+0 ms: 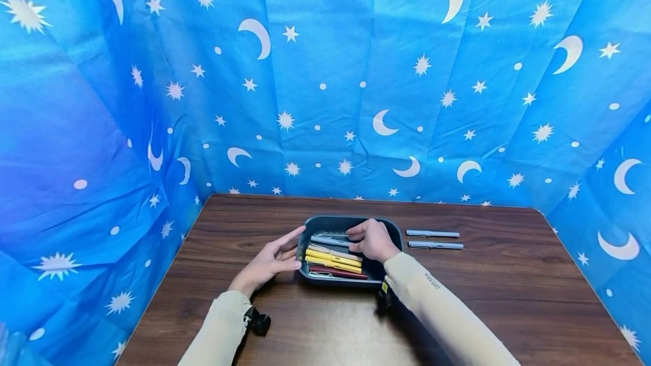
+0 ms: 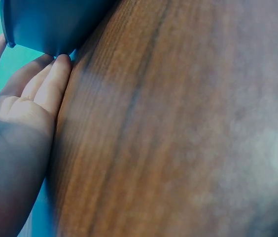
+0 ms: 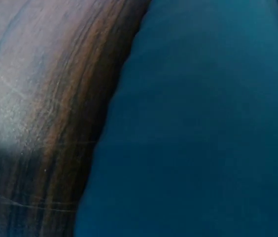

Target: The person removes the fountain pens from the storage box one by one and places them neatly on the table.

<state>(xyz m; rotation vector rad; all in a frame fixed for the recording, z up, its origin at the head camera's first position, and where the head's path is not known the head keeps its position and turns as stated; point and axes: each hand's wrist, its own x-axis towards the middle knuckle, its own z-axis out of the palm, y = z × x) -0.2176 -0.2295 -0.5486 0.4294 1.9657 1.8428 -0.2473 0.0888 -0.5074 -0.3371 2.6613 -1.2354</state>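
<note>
A dark blue-grey tray (image 1: 351,220) with rounded corners stands on the table and holds several pens. My left hand (image 1: 264,264) rests against its left end, thumb and fingers spread; in the left wrist view the fingers (image 2: 52,86) touch the tray's outer wall (image 2: 55,24). My right hand (image 1: 376,240) reaches into the tray and pinches the right end of a blue-grey pen (image 1: 328,240) between thumb and fingers. Below that pen lie a pale pink pen (image 1: 333,252), yellow pens (image 1: 335,264) and dark red pens (image 1: 346,273). The right wrist view shows only the tray wall (image 3: 193,123) and table.
Two blue-grey pens (image 1: 434,240) lie parallel on the brown wooden table (image 1: 508,287), just right of the tray. A blue cloth (image 1: 325,100) with moons and stars hangs behind the table and at both sides.
</note>
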